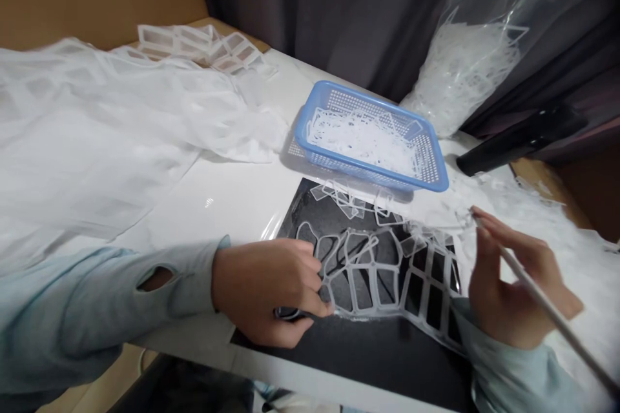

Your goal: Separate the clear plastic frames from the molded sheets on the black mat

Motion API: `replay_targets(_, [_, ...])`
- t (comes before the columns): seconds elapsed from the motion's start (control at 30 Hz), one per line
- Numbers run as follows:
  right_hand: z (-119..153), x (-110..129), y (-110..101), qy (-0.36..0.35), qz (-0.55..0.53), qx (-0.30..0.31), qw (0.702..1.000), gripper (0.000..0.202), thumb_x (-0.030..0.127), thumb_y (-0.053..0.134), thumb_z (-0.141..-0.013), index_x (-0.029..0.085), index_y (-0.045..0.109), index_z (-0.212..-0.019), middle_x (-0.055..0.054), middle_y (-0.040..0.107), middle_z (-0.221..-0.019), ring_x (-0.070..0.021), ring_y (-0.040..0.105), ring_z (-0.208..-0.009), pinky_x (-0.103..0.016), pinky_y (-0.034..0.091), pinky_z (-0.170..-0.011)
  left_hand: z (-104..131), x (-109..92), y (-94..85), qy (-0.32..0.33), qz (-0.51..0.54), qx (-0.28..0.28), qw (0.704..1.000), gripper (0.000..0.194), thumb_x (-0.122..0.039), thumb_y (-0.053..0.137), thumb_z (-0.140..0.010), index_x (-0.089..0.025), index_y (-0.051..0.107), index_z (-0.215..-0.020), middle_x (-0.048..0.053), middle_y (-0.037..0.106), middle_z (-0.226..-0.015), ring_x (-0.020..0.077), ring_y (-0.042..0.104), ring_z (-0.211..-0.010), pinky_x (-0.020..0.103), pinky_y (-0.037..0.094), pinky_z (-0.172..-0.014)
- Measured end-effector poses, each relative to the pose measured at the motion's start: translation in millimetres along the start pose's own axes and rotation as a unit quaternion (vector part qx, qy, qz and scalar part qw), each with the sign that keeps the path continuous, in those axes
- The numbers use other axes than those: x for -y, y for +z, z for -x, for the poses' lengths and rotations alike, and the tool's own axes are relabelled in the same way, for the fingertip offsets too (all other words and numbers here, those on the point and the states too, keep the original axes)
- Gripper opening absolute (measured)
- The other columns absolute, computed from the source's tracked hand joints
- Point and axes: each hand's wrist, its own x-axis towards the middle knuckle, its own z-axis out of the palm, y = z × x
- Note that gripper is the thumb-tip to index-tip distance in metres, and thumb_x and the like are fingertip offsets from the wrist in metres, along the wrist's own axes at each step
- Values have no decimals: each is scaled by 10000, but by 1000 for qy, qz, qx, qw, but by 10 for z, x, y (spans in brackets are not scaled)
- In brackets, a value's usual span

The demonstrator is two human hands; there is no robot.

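Note:
A translucent white lattice sheet (361,277) with several window-like cells lies on a black mat (358,345). My left hand (276,284) rests at its left end, thumb and forefinger closed on the sheet's edge. Under that hand shows a small dark glossy thing, mostly hidden. Held in my right hand (513,284), right of the mat, is a thin pen-like tool (557,319); its shaft slants down to the lower right. By the right fingertips are white scraps (453,213), blurred, and I cannot tell whether the tool touches them. Loose cut-out frames (346,197) lie along the mat's far edge.
Behind the mat stands a blue perforated basket (371,171) holding white scraps. A clear bag (469,71) full of similar scraps is at the back right, near a black tube (513,145). White sheets (121,122) are heaped on the left; more white material (576,258) covers the right.

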Motion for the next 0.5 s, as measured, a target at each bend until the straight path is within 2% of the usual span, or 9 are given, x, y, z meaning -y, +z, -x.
replay_targets(0.07, [4,7,0,28,-48,4,998,279,100,667,-867,175,675,-1135,-105,735,-1090,-272,699,-990,-419,541,-881,-8,-8,7,12,-22,8,1000,119,-206,581,-788,-212,664,-873,8,574,-580,191,483,-580,375,310,-568])
replay_targets(0.17, [35,64,5,28,-155,127,979,162,120,664,-869,183,687,-1017,-93,723,-1072,-249,693,-1004,-400,536,-902,-21,-24,5,20,-41,17,999,115,-214,564,-768,-187,648,-842,12,558,-553,190,459,-544,383,306,-550])
replay_targets(0.23, [65,120,4,29,-205,206,956,95,143,647,-885,200,684,-951,-78,705,-1048,-227,680,-997,-372,532,-880,-27,-34,5,23,-49,12,998,186,-220,552,-777,-170,655,-923,7,557,-546,192,453,-525,386,301,-538])
replay_targets(0.3, [97,186,-3,40,-256,275,926,69,158,626,-902,208,672,-914,-61,693,-954,-197,676,-904,-322,538,-775,-30,-38,14,30,-58,3,998,292,-235,555,-797,-167,652,-1064,-2,562,-550,192,452,-508,386,295,-532])
replay_targets(0.37, [129,257,-8,50,-319,344,882,74,157,597,-917,201,647,-885,-47,679,-842,-171,662,-778,-288,523,-666,-31,-39,37,34,-69,-1,997,377,-254,571,-809,-186,635,-1175,-8,558,-557,190,455,-503,382,292,-531])
replay_targets(0.43, [157,325,-5,54,-370,402,836,95,151,568,-930,190,628,-867,-41,668,-778,-156,640,-707,-277,505,-621,-31,-40,67,33,-76,0,997,422,-272,588,-819,-205,620,-1234,-9,560,-574,190,468,-516,378,295,-537])
replay_targets(0.5, [178,380,4,47,-394,432,810,111,143,549,-933,180,623,-859,-42,660,-757,-150,625,-692,-283,496,-628,-26,-44,96,27,-78,3,997,439,-290,611,-822,-217,614,-1255,-9,563,-584,193,479,-537,376,297,-548])
